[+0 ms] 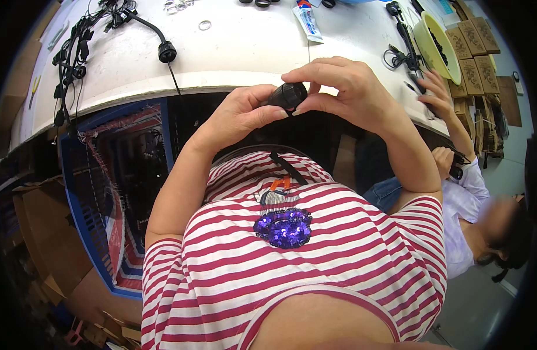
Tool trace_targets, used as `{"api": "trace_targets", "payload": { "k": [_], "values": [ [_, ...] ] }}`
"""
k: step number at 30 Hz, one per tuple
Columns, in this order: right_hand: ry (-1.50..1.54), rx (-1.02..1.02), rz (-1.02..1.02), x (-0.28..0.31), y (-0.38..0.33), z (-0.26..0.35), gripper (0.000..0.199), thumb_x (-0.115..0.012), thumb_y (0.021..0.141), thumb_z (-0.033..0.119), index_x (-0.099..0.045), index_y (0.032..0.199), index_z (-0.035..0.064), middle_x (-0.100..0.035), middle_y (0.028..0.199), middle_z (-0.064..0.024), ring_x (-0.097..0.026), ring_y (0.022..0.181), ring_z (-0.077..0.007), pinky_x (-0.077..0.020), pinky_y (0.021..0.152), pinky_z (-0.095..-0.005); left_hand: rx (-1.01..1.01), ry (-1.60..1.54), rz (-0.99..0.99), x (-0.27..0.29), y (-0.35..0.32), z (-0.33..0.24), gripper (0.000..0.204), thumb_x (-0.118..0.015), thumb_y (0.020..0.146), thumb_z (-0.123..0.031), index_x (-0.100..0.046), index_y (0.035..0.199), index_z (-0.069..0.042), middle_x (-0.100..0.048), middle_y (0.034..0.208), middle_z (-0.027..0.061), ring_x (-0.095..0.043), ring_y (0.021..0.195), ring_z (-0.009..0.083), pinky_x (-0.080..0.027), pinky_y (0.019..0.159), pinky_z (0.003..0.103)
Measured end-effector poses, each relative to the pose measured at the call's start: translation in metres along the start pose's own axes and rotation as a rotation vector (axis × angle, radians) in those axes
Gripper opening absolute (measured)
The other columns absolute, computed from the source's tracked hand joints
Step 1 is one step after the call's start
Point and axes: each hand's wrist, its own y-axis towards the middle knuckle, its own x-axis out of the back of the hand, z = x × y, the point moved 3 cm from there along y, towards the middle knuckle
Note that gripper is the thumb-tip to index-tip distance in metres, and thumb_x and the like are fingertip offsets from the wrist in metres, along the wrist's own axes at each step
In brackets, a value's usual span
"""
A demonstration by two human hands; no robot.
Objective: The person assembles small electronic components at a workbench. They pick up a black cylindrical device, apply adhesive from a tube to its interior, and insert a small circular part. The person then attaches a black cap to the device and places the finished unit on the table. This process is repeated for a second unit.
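Head view: left hand (238,112) pinches black fitting (290,95); right hand (361,87), half-curled at its end, grip unclear, should align squarely.

"Any print around?"
"Yes: the white tube (309,27), just beyond the grip on the black part (290,95), carries blue lettering and a patch of red."
"Anything else?"
"Brown cartons (468,73), well right of the grip, bear dark print, too small to read."
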Motion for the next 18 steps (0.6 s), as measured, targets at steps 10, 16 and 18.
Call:
{"api": "trace_targets", "payload": {
  "k": [10, 16, 18],
  "values": [
    [0.026, -0.025, -0.037, -0.0049, -0.0011, -0.0033, 0.031, -0.070, 0.071, 0.018, -0.061, 0.099, 0.0074, -0.063, 0.086, -0.0075, -0.061, 0.068, -0.0201, -0.0491, 0.060, -0.0281, -0.008, -0.011, -0.028, -0.0001, -0.0002, -0.0009, 0.022, -0.058, 0.084, -0.019, -0.060, 0.100, -0.003, -0.056, 0.077, -0.0032, -0.047, 0.067, 0.0042, -0.038, 0.060, 0.019],
    [0.027, 0.016, -0.016, -0.0009, 0.0014, 0.0046, 0.035, -0.070, 0.068, 0.008, -0.061, 0.102, 0.0061, -0.063, 0.093, -0.0086, -0.062, 0.082, -0.0221, -0.0494, 0.071, -0.0303, -0.028, -0.068, -0.018, -0.0009, -0.0018, -0.0017, 0.024, -0.059, 0.084, -0.020, -0.060, 0.100, -0.002, -0.056, 0.079, -0.0030, -0.047, 0.069, 0.0044, -0.038, 0.062, 0.018],
    [0.006, -0.002, -0.027, -0.0005, 0.0016, 0.0037, 0.035, -0.071, 0.068, 0.009, -0.061, 0.102, 0.0064, -0.063, 0.091, -0.0075, -0.061, 0.083, -0.0222, -0.0483, 0.073, -0.0307, -0.020, -0.060, -0.025, -0.0008, -0.0012, -0.0005, 0.024, -0.059, 0.084, -0.020, -0.060, 0.100, -0.002, -0.056, 0.079, -0.0028, -0.047, 0.069, 0.0045, -0.038, 0.062, 0.019]
  ]
}}
